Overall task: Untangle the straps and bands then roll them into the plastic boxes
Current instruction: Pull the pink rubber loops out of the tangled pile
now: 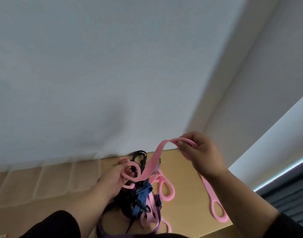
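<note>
A flat pink band (153, 162) stretches between my two hands above the table. My right hand (201, 152) pinches its upper end, raised near the wall. My left hand (115, 179) grips the lower end, which curls into a loop around my fingers. Under my left hand lies a tangled heap of straps (142, 201): blue striped, black, purple and pink ones. Another pink band with loop ends (214, 201) lies on the table at the right. Clear plastic boxes (44, 179) stand in a row at the left against the wall.
The wooden table (183, 203) ends at its right edge near the looped pink band. A white wall rises just behind the table. A window frame and dark curtain (288, 198) are at the far right.
</note>
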The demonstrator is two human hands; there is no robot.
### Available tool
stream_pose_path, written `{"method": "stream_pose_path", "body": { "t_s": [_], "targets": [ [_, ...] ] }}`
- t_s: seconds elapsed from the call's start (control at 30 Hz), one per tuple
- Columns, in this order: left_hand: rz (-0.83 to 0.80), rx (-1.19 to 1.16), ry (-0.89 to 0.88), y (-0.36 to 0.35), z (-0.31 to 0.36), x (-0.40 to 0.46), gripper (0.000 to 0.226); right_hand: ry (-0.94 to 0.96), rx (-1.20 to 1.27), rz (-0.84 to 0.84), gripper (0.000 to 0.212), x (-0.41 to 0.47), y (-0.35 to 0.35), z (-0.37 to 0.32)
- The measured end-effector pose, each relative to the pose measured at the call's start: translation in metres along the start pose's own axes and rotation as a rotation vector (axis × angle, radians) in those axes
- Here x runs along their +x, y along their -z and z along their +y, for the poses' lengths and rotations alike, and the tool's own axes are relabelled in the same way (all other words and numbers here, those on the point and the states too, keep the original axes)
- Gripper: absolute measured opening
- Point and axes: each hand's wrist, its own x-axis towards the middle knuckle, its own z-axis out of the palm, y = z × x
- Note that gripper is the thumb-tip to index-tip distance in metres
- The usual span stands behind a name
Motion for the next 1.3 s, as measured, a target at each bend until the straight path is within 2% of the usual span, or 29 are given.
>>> {"method": "stream_pose_path", "body": {
  "t_s": [0.1,0.2,0.3,0.37,0.47,0.6,0.7,0.87,1.0,1.1,1.2,1.3],
  "targets": [
    [-0.085,0.095,-0.01,0.004,0.017,0.005,0.008,-0.112,-0.022,0.082,0.006,-0.011,0.012,0.016],
    [-0.153,0.264,0.001,0.003,0.025,0.006,0.021,-0.203,-0.015,0.182,0.007,-0.024,0.031,0.032],
    [-0.229,0.602,-0.012,0.003,0.024,0.005,0.04,-0.269,-0.055,0.266,0.007,-0.035,0.049,0.049],
    [-0.268,0.766,-0.041,0.003,0.02,0.007,0.035,-0.311,-0.078,0.3,0.008,-0.042,0.059,0.061],
    [-0.247,0.851,-0.092,-0.007,0.017,0.008,0.012,-0.352,-0.059,0.326,0.008,-0.053,0.071,0.078],
    [-0.236,0.873,-0.132,-0.039,0.026,0.0,0.017,-0.448,-0.065,0.311,0.008,-0.071,0.082,0.107],
    [-0.234,0.839,-0.181,-0.071,0.036,-0.012,0.022,-0.531,-0.089,0.165,0.01,-0.085,0.088,0.137],
    [-0.276,0.911,-0.345,-0.134,0.047,-0.03,0.021,-0.657,0.095,-0.25,0.02,-0.111,0.093,0.182],
    [-0.323,0.995,-0.416,-0.185,0.043,-0.045,0.02,-0.678,0.078,-0.46,0.031,-0.116,0.094,0.192],
    [-0.314,1.047,-0.441,-0.214,0.034,-0.047,0.018,-0.648,0.023,-0.598,0.034,-0.114,0.1,0.196],
    [-0.275,1.102,-0.471,-0.238,0.024,-0.043,0.019,-0.534,-0.155,-0.652,0.028,-0.114,0.111,0.203],
    [-0.226,1.156,-0.492,-0.263,0.011,-0.038,0.021,-0.443,-0.249,-0.718,0.039,-0.111,0.129,0.221]
  ]
}}
